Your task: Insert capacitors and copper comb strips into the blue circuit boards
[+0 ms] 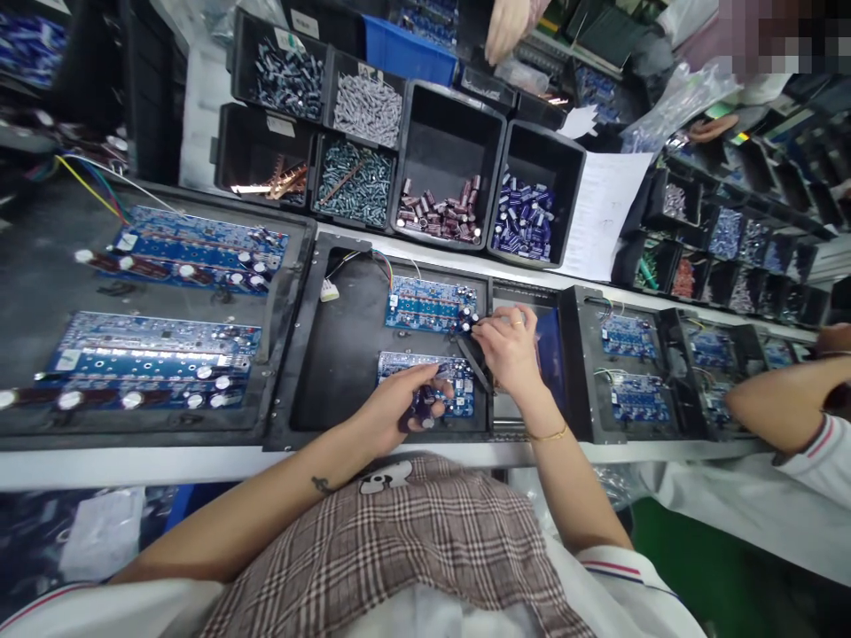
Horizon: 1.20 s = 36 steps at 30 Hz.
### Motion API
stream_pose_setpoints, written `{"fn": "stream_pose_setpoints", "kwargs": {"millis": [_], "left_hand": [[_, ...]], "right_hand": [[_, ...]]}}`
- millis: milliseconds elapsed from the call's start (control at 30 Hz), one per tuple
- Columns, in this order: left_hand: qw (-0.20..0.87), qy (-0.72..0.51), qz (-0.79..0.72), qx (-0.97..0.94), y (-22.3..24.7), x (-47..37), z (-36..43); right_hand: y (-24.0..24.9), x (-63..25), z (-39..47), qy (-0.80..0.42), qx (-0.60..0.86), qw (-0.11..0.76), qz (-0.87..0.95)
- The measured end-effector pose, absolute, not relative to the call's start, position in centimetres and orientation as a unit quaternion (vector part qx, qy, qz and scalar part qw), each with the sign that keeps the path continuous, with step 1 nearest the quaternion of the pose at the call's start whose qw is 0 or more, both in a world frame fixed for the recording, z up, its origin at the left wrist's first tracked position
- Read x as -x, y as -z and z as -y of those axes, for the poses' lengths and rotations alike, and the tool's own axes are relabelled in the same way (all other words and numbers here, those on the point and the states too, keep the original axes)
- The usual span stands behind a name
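Note:
My left hand (392, 403) is closed around several dark purple capacitors (424, 409), above the lower blue circuit board (460, 400). At the right end of the upper blue circuit board (425, 306), my right hand (509, 346) has its fingertips pinched at a small cluster of dark capacitors (467, 319). Its fingers partly hide what they grip, but it looks like one of these capacitors. Both boards lie in a black tray (339, 372), and coloured wires with a white connector (329, 290) run from the upper one.
Beyond the tray stand bins of purple capacitors (525, 217), brown capacitors (439, 217) and other small parts. Another tray (40, 301) on the left holds two boards with large capacitors. More trays with boards continue right, by a co-worker's arm (784, 399). Another person's hand (509, 27) is across the bench.

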State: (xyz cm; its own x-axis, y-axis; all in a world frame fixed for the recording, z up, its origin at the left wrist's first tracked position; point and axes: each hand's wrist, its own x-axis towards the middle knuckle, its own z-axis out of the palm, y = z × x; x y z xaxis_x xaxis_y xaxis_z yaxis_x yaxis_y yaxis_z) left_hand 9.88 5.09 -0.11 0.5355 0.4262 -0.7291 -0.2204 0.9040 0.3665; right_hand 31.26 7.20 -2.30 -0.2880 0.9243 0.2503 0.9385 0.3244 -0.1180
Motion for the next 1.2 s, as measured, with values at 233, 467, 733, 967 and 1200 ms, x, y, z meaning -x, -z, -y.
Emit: {"fn": "stream_pose_setpoints", "kwargs": {"millis": [233,467,733,967,1200], "left_hand": [[0.895,-0.175,-0.401,-0.090,0.6,-9.6,-3.9],[0.934,-0.049,-0.354,-0.020,0.5,-9.5,-1.2],[0.937,-0.042,-0.331,-0.104,1.0,-9.1,0.8],[0.911,-0.109,-0.391,-0.079,0.9,-9.0,0.5],[0.913,-0.048,-0.404,-0.044,1.9,-9.6,0.4]], "right_hand": [[-2.9,-28.6,-3.6,-0.229,0.546,0.188,0.784],[-0.1,-28.3,1.2,-0.216,0.594,0.190,0.751],[1.9,-28.7,1.8,-0.067,0.617,0.062,0.782],[2.7,-28.6,1.9,-0.020,0.589,0.049,0.807],[1.7,-28.6,2.0,-0.131,0.554,0.117,0.814]]}}
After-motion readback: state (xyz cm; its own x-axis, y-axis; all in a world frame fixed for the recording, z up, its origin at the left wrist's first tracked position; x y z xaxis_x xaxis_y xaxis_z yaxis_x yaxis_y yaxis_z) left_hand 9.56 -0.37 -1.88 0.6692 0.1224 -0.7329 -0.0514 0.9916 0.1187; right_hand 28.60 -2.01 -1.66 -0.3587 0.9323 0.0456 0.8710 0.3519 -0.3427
